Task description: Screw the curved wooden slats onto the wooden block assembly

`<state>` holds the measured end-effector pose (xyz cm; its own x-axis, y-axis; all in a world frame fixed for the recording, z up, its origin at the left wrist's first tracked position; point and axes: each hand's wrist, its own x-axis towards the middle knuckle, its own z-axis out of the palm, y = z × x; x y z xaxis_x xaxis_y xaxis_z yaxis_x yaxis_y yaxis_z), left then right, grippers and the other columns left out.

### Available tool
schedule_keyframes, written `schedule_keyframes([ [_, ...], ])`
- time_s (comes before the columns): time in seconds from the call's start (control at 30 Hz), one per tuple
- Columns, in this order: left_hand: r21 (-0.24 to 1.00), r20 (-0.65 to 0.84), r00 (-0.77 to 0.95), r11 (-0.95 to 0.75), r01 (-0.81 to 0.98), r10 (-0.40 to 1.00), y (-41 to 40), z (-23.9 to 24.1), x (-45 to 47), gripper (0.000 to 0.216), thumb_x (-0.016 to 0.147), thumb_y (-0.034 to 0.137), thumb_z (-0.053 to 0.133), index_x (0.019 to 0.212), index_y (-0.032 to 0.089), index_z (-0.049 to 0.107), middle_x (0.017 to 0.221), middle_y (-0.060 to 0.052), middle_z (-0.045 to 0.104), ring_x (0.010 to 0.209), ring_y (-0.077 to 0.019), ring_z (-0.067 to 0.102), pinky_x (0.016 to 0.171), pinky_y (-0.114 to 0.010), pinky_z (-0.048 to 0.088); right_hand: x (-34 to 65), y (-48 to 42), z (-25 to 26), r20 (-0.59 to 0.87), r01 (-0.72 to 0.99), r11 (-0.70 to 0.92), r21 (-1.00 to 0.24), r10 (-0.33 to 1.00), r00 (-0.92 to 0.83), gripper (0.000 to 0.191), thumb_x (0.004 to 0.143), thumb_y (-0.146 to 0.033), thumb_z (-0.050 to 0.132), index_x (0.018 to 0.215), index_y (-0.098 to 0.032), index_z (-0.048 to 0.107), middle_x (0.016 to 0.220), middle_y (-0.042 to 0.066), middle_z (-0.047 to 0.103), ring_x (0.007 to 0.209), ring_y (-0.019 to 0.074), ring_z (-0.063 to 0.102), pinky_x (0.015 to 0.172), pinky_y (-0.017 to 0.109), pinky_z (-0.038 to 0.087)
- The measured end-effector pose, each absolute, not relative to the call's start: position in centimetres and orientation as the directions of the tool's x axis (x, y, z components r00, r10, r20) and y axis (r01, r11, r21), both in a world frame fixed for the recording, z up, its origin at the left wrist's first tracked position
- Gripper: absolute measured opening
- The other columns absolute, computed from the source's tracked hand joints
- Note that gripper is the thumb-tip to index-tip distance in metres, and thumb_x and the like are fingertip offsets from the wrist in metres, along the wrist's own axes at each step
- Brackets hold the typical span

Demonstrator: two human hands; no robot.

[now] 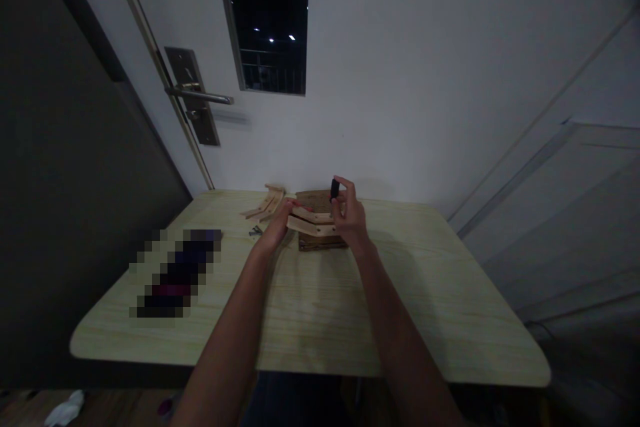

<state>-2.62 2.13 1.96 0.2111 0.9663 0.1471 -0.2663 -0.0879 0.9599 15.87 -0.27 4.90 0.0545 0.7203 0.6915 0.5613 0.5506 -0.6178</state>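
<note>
My right hand (354, 219) is closed around a short black-handled screwdriver (335, 188), which stands upright over an angled light-wood piece (306, 225) with dark holes along it. The screwdriver's tip is hidden by my fingers. At the left end of that wood piece, my left hand (277, 225) grips it with the fingers wrapped over. Something thin and red (301, 205) shows just past my left fingertips; I cannot make out what it is. Beneath the wood lies a brown cardboard-like pad (323, 242). A few screws (255, 231) rest left of my left hand.
Another angled wooden piece (270, 203) lies behind my left hand. A blurred-out dark object (183, 270) is on the left of the light wood-grain table (425, 320). A white door with a metal handle (205, 97) stands right behind the table's far edge.
</note>
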Motion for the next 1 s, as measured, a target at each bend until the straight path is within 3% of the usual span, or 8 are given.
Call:
schedule_keyframes([
  [1.0, 0.953, 0.171, 0.208, -0.108, -0.282, 0.963, 2.43, 1.38, -2.77, 0.040, 0.084, 0.058, 0.054, 0.097, 0.020, 0.053, 0.098, -0.007, 0.075, 0.098, -0.0247, 0.069, 0.087, -0.036, 0.052, 15.49, -0.55, 5.01, 0.720, 0.664, 0.502, -0.555, 0.690, 0.081, 0.042, 0.089, -0.028, 0.052, 0.131, -0.029, 0.049, 0.099, 0.003, 0.072, 0.078, 0.0187, 0.067, 0.071, 0.032, 0.053],
])
